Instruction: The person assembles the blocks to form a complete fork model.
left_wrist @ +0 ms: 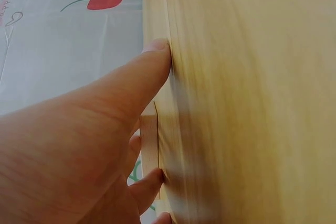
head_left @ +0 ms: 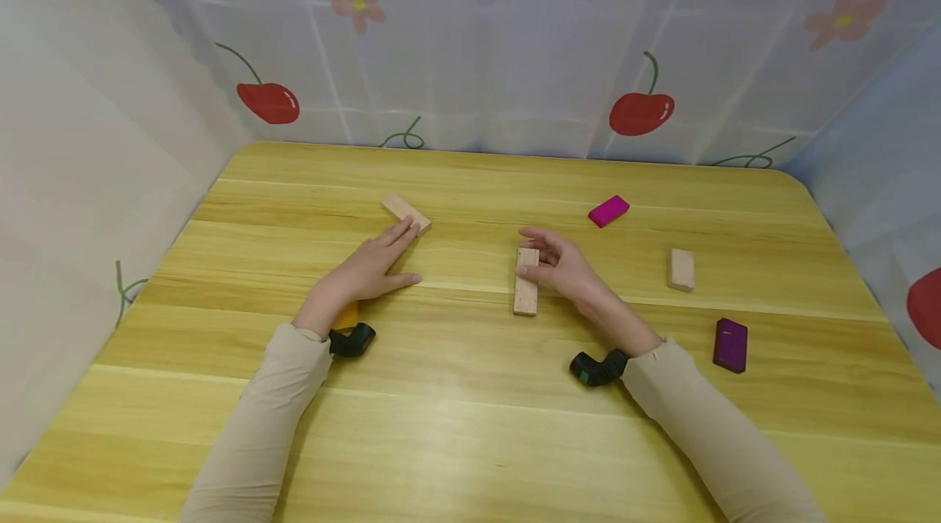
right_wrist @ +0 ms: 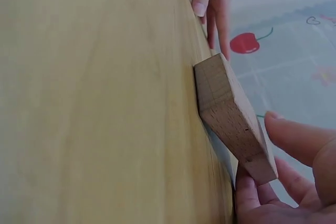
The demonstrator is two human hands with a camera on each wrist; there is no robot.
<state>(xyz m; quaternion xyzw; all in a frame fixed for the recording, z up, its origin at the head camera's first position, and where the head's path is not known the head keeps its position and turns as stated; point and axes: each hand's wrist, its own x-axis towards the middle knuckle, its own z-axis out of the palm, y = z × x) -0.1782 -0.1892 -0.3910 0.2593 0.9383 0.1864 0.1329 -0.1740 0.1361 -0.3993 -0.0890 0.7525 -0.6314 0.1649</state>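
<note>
A plain wooden block (head_left: 525, 294) is pinched by my right hand (head_left: 562, 270), thumb over its top and fingers at its far right side. In the right wrist view, the same block (right_wrist: 239, 124) is tilted, with fingertips under its raised end. My left hand (head_left: 367, 265) lies spread with straight fingers, its fingertips at another plain wooden block (head_left: 400, 206). That block (left_wrist: 150, 135) is partly hidden behind the fingers in the left wrist view. The left thumb stretches out and touches the table. Beneath the left wrist, an orange block (head_left: 348, 316) is mostly covered.
On the right part of the wooden table (head_left: 470, 441) are a magenta block (head_left: 608, 211), a plain wooden block (head_left: 681, 270) and a purple block (head_left: 731, 346). A curtain (head_left: 470, 57) with cherries and flowers hangs behind the table's far edge.
</note>
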